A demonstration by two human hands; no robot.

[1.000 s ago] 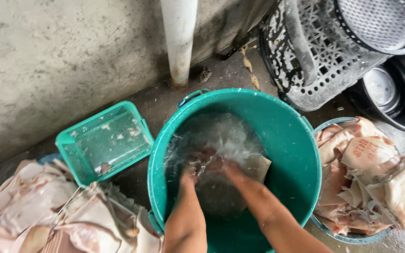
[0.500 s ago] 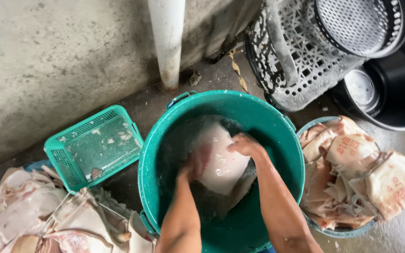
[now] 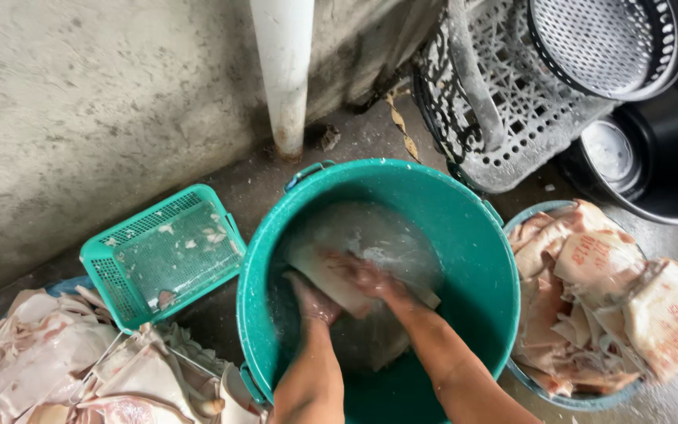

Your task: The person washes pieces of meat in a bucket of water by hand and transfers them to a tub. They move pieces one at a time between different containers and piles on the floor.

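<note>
A small teal plastic mesh basket (image 3: 162,255) is lying left of the big round teal plastic bucket (image 3: 464,235). Inside its water, the left hand (image 3: 313,300) and right hand (image 3: 366,276) are gripping a pale flat slab of skin (image 3: 331,275), fingers clamped on it. A blue tub of pale pieces (image 3: 606,306) is sitting just right.

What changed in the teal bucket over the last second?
Half a second ago both hands had the pale slab lifted above the water. Now the slab is pushed back down into the teal bucket, with the left hand and right hand still gripping it. The mesh basket and the two slab piles, left and right, look undisturbed.
</note>
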